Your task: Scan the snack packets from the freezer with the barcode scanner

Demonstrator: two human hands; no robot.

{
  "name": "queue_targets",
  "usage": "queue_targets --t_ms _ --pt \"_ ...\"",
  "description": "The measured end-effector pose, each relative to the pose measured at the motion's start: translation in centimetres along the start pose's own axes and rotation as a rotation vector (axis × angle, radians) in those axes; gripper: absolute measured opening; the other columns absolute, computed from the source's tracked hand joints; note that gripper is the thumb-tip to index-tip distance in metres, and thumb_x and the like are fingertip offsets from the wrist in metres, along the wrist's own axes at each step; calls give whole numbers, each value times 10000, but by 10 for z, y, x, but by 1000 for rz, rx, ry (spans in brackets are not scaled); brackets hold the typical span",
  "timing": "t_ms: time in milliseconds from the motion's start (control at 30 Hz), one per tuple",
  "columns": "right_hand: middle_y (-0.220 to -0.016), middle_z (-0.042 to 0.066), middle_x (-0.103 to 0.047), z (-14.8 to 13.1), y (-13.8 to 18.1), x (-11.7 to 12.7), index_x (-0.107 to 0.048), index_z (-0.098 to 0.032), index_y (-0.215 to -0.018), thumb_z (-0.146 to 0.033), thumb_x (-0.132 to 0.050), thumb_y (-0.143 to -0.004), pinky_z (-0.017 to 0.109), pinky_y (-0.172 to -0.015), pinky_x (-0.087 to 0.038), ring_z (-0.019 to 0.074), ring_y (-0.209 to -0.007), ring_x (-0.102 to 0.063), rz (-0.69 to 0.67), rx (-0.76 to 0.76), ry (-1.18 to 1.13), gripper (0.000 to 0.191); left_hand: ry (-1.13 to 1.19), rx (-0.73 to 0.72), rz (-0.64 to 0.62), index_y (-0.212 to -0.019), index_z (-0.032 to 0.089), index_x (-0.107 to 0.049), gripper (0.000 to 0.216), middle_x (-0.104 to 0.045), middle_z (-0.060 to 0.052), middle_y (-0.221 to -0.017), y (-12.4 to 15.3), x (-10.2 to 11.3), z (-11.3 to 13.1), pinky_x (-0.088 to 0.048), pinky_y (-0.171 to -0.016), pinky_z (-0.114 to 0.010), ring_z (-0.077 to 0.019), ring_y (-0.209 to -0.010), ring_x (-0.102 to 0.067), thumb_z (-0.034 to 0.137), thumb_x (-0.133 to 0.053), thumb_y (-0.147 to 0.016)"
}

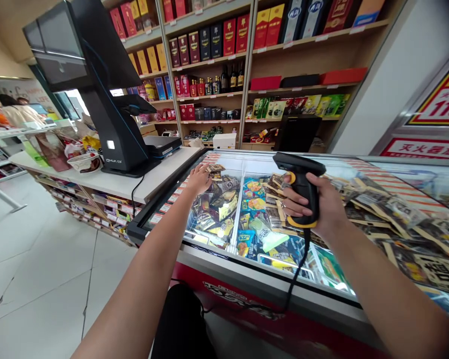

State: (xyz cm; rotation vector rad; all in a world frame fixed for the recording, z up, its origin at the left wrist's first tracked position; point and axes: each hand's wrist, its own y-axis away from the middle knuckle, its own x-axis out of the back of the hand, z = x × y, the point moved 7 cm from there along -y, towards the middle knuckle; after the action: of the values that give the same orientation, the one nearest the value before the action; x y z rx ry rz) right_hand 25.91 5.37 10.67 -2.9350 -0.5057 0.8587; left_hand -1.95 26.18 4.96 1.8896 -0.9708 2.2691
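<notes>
Above the left end of the chest freezer: your left hand, fingertips at a small brown packet; pinched or merely touching, cannot tell.
Barcode scanner: black and yellow, your right hand's fingers wrapped round its handle.
Cord: hanging from the handle.
Packet pile: atop the freezer, right of the scanner.
</notes>
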Motion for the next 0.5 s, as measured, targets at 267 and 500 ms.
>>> queue_targets --t_ms 267,500 --pt "-559 -80 -436 14 -18 10 -663 -186 -992 -440 -824 -856 201 -416 -384 50 -402 -235 23 -8 -55 330 0 -38 129 -1317 204 -756 387 -743 -126 -1418 0 5 0 -444 -1132 -504 -343 -1384 -576 312 -464 -1086" --pt "-574 -83 -385 14 -6 12 -643 -210 -972 -421 -762 -901 204 -423 -321 62 -463 -126 75 -19 -108 252 -50 7 106 -1419 208 -679 402 -688 -172 -1447 5 13 4 -439 -1132 -462 -352 -1368 -605 325 -598 -1043"
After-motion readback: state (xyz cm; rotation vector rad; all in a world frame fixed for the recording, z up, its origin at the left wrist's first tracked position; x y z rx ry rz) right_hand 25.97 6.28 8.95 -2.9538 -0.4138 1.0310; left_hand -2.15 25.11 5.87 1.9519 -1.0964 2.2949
